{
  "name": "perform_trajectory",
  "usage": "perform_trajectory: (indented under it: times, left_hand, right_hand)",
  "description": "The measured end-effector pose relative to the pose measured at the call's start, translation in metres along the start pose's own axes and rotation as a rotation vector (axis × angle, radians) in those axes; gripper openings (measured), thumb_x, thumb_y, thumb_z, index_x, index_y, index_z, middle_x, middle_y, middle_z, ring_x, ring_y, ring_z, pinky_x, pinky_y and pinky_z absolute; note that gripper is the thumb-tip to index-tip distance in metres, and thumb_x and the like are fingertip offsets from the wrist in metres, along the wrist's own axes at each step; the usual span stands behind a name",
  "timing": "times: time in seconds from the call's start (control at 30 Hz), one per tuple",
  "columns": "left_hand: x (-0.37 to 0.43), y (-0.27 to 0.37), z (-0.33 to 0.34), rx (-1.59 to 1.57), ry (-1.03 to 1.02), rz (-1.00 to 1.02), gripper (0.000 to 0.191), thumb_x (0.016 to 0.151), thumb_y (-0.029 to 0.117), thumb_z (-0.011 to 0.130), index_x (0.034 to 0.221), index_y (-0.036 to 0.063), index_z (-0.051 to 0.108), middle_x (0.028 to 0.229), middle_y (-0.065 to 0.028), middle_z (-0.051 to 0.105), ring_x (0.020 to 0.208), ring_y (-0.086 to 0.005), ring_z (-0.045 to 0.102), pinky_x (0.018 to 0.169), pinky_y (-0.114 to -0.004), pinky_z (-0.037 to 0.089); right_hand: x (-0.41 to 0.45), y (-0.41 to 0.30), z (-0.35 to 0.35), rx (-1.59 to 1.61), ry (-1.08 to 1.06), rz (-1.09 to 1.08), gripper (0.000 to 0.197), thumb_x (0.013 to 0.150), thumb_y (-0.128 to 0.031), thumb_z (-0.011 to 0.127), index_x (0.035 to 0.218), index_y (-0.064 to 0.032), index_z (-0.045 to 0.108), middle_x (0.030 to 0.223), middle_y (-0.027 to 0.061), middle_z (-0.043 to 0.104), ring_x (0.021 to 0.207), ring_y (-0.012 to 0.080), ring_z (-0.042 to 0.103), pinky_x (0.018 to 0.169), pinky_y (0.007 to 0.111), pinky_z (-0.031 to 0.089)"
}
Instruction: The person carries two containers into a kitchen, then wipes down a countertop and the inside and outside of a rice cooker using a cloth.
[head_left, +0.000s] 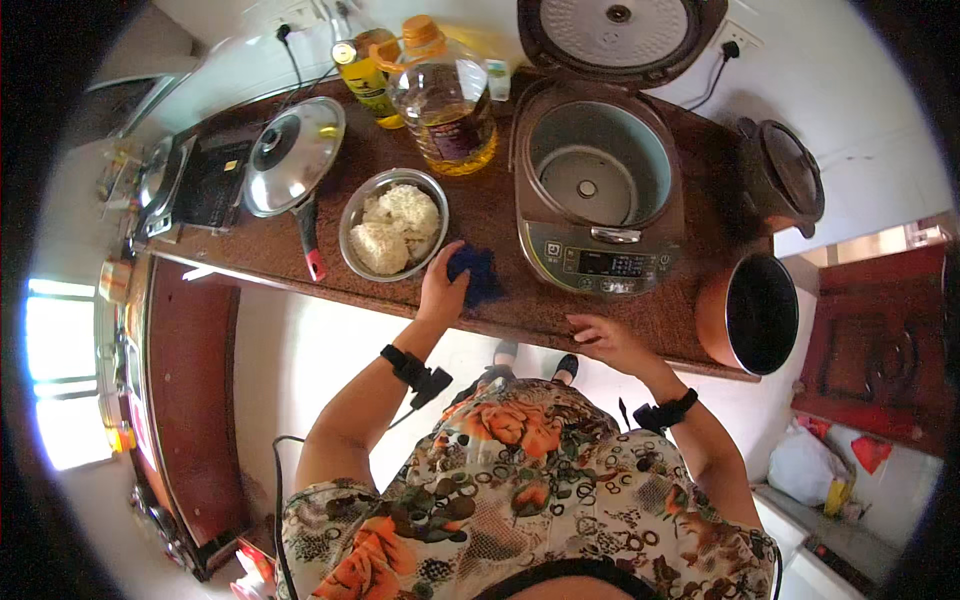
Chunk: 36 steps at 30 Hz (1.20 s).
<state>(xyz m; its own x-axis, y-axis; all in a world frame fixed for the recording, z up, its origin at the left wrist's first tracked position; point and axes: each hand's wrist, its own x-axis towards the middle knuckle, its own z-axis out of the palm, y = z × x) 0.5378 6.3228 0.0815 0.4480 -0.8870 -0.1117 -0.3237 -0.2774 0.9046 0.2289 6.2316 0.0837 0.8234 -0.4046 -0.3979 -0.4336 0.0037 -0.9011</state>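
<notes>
My left hand (444, 285) grips a dark blue cloth (475, 276) on the brown countertop, close to a metal bowl (349, 250). Lumps of cooked rice (399, 225) fill that bowl. Over the counter's front edge, my right hand (604, 339) is held with its fingers apart and nothing in it. Beyond it stands a rice cooker (600, 259), its lid (615, 30) raised and no inner pot in its well. An inner pot (761, 315), dark inside and copper-coloured outside, lies tipped at the counter's right end.
A lidded frying pan (295, 156) has its red-tipped handle pointing to the front edge. Behind the bowl are a large oil jug (452, 112) and a smaller oil bottle (369, 79). A dark lidded pot (784, 176) stands at the back right, an induction cooktop (212, 184) at the left.
</notes>
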Motion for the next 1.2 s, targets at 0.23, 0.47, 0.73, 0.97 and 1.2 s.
perform_trajectory:
  times: [0.23, 0.47, 0.73, 0.97, 1.2]
  left_hand:
    - [0.031, 0.002, 0.034, 0.804, -0.353, 0.136, 0.088, 0.071, 0.012, 0.066, 0.143, 0.0211, 0.016, 0.139, -0.0278, 0.024, 0.120, -0.0459, 0.036, 0.099, -0.047, 0.035]
    - [-0.021, 0.048, 0.034, 0.608, -0.136, 0.368, 0.067, 0.077, 0.016, 0.064, 0.136, 0.0126, 0.032, 0.135, -0.0284, 0.032, 0.123, -0.0449, 0.033, 0.098, -0.045, 0.034]
    - [-0.044, 0.016, 0.105, 0.408, -0.509, 0.389, 0.032, 0.081, 0.017, 0.061, 0.108, -0.0009, 0.057, 0.099, -0.0211, 0.061, 0.092, -0.0343, 0.059, 0.079, -0.039, 0.048]
    - [-0.057, 0.134, 0.241, 0.206, -0.612, 0.299, 0.045, 0.087, 0.025, 0.058, 0.123, 0.0017, 0.045, 0.103, -0.0173, 0.061, 0.091, -0.0264, 0.061, 0.074, -0.034, 0.049]
    - [-0.041, 0.171, 0.318, 0.040, -0.649, -0.279, 0.061, 0.085, 0.030, 0.060, 0.133, 0.0057, 0.030, 0.111, -0.0173, 0.053, 0.089, -0.0238, 0.059, 0.075, -0.038, 0.048]
  right_hand:
    - [-0.090, 0.055, -0.017, 0.013, 0.423, 0.165, 0.039, 0.086, -0.010, 0.059, 0.122, -0.0045, 0.049, 0.117, 0.0112, 0.055, 0.096, 0.0204, 0.057, 0.081, 0.034, 0.048]
    - [-0.209, 0.081, -0.019, 0.114, 0.883, 0.242, 0.037, 0.081, -0.010, 0.063, 0.116, -0.0019, 0.054, 0.102, 0.0111, 0.061, 0.086, 0.0186, 0.060, 0.069, 0.030, 0.050]
    - [-0.250, 0.087, -0.117, 0.607, 1.469, -0.024, 0.045, 0.089, -0.026, 0.054, 0.128, -0.0067, 0.041, 0.095, 0.0067, 0.060, 0.069, 0.0140, 0.062, 0.049, 0.024, 0.049]
    - [-0.249, 0.100, -0.198, 0.485, 1.088, -0.037, 0.050, 0.083, -0.021, 0.060, 0.125, -0.0056, 0.038, 0.078, 0.0101, 0.060, 0.044, 0.0162, 0.056, 0.037, 0.027, 0.048]
    - [-0.230, 0.131, -0.187, 0.671, 0.795, 0.028, 0.061, 0.077, -0.001, 0.048, 0.134, -0.0105, 0.029, 0.106, 0.0153, 0.056, 0.072, 0.0235, 0.063, 0.047, 0.035, 0.055]
